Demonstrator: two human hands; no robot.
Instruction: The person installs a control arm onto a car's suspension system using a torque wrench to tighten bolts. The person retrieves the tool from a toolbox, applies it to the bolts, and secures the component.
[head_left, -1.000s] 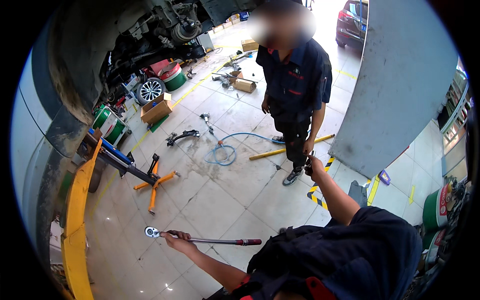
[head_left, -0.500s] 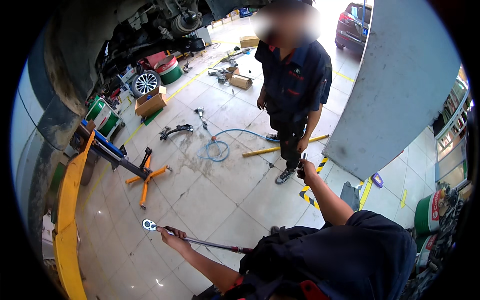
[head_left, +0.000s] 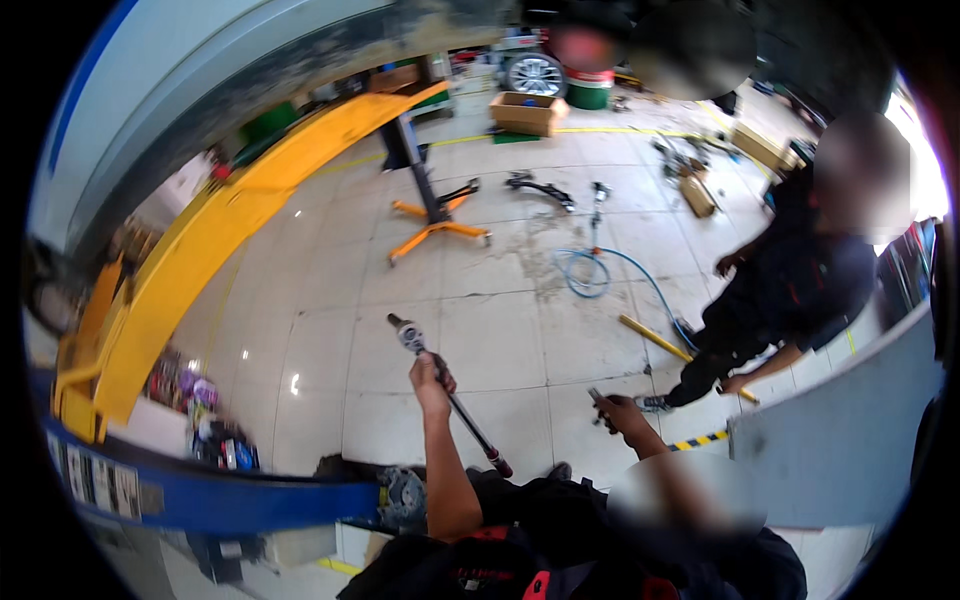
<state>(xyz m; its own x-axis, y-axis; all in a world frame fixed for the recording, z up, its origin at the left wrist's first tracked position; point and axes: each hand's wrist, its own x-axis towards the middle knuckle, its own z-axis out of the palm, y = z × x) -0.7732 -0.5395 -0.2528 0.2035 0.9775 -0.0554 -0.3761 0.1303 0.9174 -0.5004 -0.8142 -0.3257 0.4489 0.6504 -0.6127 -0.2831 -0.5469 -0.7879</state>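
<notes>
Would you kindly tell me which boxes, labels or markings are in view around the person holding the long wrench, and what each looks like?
Open cardboard box: far floor beside a wheel, brown, rectangular.
Smaller cardboard box: floor at right, brown, oblong.
Sticker strip: on the blue arm at lower left, pale rectangles.
Hazard tape: floor by the grey panel, yellow-and-black stripes.

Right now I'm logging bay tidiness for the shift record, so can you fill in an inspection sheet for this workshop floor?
Surface: pale tiled floor, glossy, stained near the hose.
Job's things: long ratchet wrench in the left hand; small dark tool in the right hand.
Clutter: cardboard box, loose metal parts, yellow bar on the floor.
Hands: both closed on their tools.
Cables: blue hose coiled on the floor.
Surroundings: yellow lift arm, orange-footed stand, wheel, another person standing close by.
</notes>
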